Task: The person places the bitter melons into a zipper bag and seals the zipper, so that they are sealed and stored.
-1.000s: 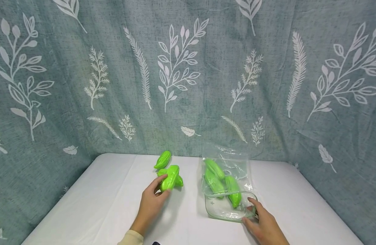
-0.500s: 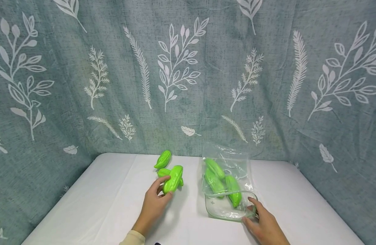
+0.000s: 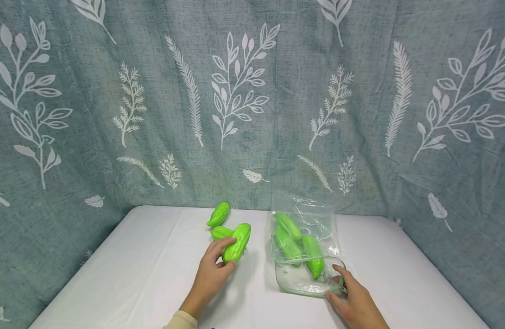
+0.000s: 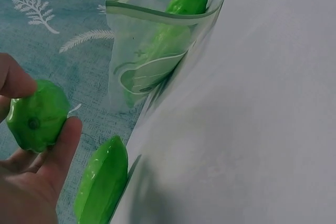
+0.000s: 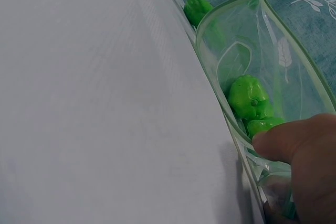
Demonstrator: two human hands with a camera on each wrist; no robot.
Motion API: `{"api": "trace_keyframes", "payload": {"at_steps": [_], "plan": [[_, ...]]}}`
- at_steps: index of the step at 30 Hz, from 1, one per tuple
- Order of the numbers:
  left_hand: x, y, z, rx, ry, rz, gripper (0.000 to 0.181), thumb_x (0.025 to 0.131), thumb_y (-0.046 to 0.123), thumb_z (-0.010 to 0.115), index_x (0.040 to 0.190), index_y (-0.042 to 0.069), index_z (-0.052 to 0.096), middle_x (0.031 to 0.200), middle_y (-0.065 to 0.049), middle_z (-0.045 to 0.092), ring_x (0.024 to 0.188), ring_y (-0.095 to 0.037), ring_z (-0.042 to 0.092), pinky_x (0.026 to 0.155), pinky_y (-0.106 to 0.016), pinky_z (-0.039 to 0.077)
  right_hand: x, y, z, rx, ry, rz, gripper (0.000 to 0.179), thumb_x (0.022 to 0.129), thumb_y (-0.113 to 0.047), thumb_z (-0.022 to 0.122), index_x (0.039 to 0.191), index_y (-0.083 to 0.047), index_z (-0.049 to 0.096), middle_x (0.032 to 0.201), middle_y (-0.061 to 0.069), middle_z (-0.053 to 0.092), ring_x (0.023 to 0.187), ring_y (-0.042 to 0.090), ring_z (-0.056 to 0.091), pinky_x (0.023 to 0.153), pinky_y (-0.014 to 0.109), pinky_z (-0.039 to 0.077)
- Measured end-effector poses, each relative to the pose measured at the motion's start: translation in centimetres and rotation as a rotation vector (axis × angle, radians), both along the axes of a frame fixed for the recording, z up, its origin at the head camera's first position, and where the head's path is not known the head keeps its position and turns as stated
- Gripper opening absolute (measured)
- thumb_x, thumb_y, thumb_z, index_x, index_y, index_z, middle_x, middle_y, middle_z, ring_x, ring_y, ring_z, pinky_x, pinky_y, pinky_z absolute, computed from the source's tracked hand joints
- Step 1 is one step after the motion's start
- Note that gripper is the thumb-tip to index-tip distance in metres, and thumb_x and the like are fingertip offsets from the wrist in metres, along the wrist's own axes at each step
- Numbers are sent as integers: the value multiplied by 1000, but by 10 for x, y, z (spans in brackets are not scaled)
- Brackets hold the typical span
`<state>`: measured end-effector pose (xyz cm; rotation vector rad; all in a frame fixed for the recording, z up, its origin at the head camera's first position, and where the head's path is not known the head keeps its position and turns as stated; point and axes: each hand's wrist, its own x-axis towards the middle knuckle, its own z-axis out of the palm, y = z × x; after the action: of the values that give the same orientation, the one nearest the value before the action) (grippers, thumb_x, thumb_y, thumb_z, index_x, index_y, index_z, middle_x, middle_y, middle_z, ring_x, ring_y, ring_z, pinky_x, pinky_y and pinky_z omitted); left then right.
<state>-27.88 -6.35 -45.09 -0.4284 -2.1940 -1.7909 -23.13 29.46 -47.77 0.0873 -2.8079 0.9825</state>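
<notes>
My left hand [image 3: 211,274] grips a bright green bitter melon [image 3: 239,242] between thumb and fingers, raised off the table. In the left wrist view that melon [image 4: 39,119] shows its blunt end. Behind it lies another bitter melon [image 3: 220,232], partly hidden by the held one. At the mouth of a clear zip bag [image 3: 324,224], my right hand [image 3: 355,297] pinches the near right edge and keeps the mouth apart. Three bitter melons [image 3: 287,246] lie inside the bag. Up close, the right thumb [image 5: 278,142] is by the bag's green rim [image 5: 298,43].
A further bitter melon [image 3: 218,214] lies near the back edge of the white table [image 3: 154,265]. A teal curtain [image 3: 252,114] with white leaf prints hangs behind and on both sides. White tabletop lies between the left hand and the bag.
My left hand has shifted slightly right with the held bitter melon, baring more of the left end of the melon behind. My right hand and the bag have stayed in place.
</notes>
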Motion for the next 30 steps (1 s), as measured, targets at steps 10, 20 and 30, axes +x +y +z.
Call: {"api": "trace_keyframes", "payload": {"at_steps": [10, 20, 30], "plan": [[4, 6, 2, 60, -52, -115, 55, 86, 0, 70, 138, 15, 59, 143, -10, 46, 126, -32, 53, 89, -29, 52, 0, -1, 1, 8, -4, -13, 74, 88, -26, 77, 148, -3, 40, 120, 13, 67, 113, 36, 63, 94, 56, 49], [8, 15, 0, 139, -82, -232, 55, 87, -1, 70, 140, 10, 56, 153, -11, 42, 126, -30, 53, 94, -28, 50, -2, -2, 3, 17, -28, -22, 75, 87, -26, 77, 147, -1, 40, 119, 13, 67, 112, 37, 63, 93, 56, 49], [12, 19, 3, 146, -80, -281, 54, 89, 4, 71, 141, 9, 57, 149, -14, 46, 125, -31, 54, 94, -28, 51, -2, -1, 3, 13, -30, -19, 75, 88, -28, 77, 147, -2, 40, 119, 12, 67, 111, 35, 63, 92, 55, 50]]}}
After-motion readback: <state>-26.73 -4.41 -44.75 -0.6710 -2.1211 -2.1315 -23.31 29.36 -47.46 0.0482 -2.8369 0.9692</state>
